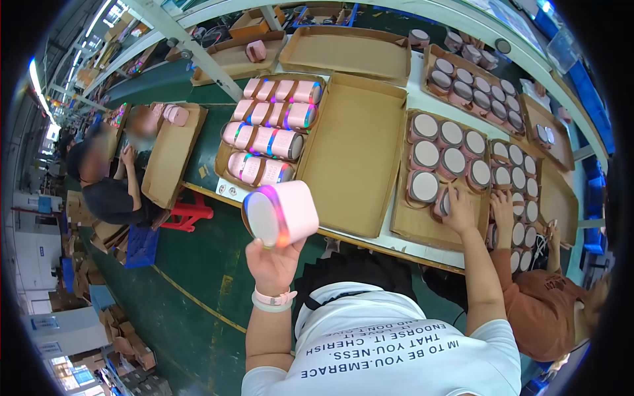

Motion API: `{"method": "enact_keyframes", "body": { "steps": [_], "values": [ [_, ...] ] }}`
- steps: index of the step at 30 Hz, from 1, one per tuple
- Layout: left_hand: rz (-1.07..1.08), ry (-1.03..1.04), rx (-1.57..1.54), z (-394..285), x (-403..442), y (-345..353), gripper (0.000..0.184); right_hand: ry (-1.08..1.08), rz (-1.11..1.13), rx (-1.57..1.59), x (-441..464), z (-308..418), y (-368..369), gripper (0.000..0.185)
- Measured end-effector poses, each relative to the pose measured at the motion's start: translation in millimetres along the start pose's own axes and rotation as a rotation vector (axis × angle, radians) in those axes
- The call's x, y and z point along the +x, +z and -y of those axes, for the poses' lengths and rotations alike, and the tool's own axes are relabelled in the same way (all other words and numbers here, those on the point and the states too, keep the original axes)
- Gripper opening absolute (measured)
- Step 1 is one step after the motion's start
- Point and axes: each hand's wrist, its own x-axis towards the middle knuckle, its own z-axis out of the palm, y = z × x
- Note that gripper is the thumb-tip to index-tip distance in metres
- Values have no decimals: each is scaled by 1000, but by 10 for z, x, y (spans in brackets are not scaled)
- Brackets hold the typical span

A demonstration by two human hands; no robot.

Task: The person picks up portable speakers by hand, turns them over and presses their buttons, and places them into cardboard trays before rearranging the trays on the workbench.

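My left hand point(275, 265) grips a pink portable speaker point(296, 210) from below and lifts it off the table's front edge. Its round grey-white end faces left, ringed by glowing coloured light. Over the cardboard tray point(422, 232) on the right, my right hand point(460, 210) has its fingers around another speaker point(440, 203) in the front row, partly hidden by them. Several more speakers point(453, 160) stand in that tray with their round ends up. To the left, a tray holds several speakers with lit rings point(263, 140), lying on their sides with brown straps.
A shallow cardboard tray point(350, 152) lies between the two groups. At right, a co-worker in a brown top point(545, 310) reaches into a neighbouring speaker tray point(517, 173). Another person point(109, 178) sits far left near a red stool point(188, 214). A metal post point(205, 59) rises behind.
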Motion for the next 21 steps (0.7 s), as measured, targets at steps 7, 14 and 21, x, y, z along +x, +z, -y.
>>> {"method": "enact_keyframes", "body": {
  "steps": [7, 14, 21],
  "values": [
    [-124, 120, 628, 246, -210, -144, 68, -299, -59, 586, -80, 1387, -394, 81],
    [19, 625, 1766, 392, -49, 51, 80, -140, 514, 2215, -450, 2882, -502, 89],
    [532, 471, 1707, 6, 131, -430, 65, 262, 701, 2156, -73, 2772, -444, 70]
  ]
}}
